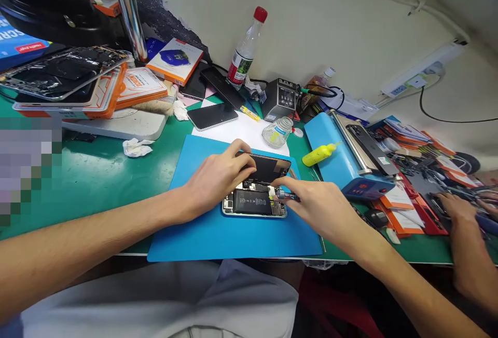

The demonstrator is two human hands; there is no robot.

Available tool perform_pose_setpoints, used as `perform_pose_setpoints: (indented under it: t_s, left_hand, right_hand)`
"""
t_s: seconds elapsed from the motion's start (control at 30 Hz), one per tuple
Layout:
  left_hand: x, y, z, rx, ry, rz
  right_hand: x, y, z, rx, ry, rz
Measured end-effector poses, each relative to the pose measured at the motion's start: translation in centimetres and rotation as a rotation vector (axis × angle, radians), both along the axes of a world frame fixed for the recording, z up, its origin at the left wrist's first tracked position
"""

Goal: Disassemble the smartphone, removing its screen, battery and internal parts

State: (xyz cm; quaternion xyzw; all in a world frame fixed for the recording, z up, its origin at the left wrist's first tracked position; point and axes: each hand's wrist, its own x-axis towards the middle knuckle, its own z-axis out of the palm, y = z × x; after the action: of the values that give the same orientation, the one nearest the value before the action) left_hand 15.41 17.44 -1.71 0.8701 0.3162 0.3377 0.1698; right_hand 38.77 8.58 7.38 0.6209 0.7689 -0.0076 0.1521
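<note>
An opened phone (252, 203) lies on the blue mat (233, 237), its black battery and inner parts showing. Its dark screen (268, 168) is tilted up along the far long side. My left hand (223, 174) grips that screen near its left end with thumb and fingers. Pinched in my right hand (321, 203) is a small dark screwdriver (287, 194), its front end over the right part of the phone's inside. The driver's tip is too small to make out.
Behind the mat are a glass jar (277, 133), a dark phone (212, 116) and a capped bottle (246, 52). A yellow squeeze bottle (319, 155) and blue machine (338, 156) stand right. Boxes (140, 86) pile up left. Another person's hand (459, 205) is far right.
</note>
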Motion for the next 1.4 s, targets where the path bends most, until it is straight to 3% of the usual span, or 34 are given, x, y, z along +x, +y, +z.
perform_pose_setpoints:
  t_s: [0.13,0.6,0.67,0.73,0.77,0.83,0.93,1.07,1.2,1.4]
  left_hand:
    - [-0.1,0.0,0.0,-0.007,-0.006,0.003]
    - [0.1,0.1,0.0,-0.079,0.010,-0.019]
    - [0.2,0.1,-0.1,-0.087,-0.002,-0.039]
    - [0.2,0.0,-0.2,-0.083,-0.012,-0.053]
    - [0.3,0.0,-0.2,-0.080,-0.016,-0.056]
    - [0.2,-0.1,-0.1,-0.078,-0.024,-0.063]
    - [0.1,-0.4,0.2,-0.084,-0.028,-0.072]
    - [0.0,-0.8,0.8,-0.098,-0.025,-0.072]
    - [0.0,-0.7,1.1,-0.111,-0.022,-0.063]
    - [0.1,-0.3,1.1,-0.136,-0.047,-0.078]
  right_hand:
    - [-0.4,0.9,-0.3,-0.054,0.033,-0.066]
    - [0.3,2.5,0.7,-0.192,0.181,-0.085]
    - [1.0,2.0,1.3,-0.229,0.290,-0.071]
    - [2.1,1.4,2.0,-0.234,0.532,-0.099]
    - [2.8,1.2,2.4,-0.177,0.677,-0.145]
    - [4.0,1.5,3.1,0.085,0.894,-0.272]
    - [4.4,4.0,3.9,0.320,0.909,-0.376]
    - [1.5,9.8,3.3,0.136,0.770,-0.231]
    - [-2.9,14.9,1.1,0.045,0.664,-0.145]
    - [-6.0,17.7,-1.1,0.041,0.466,-0.113]
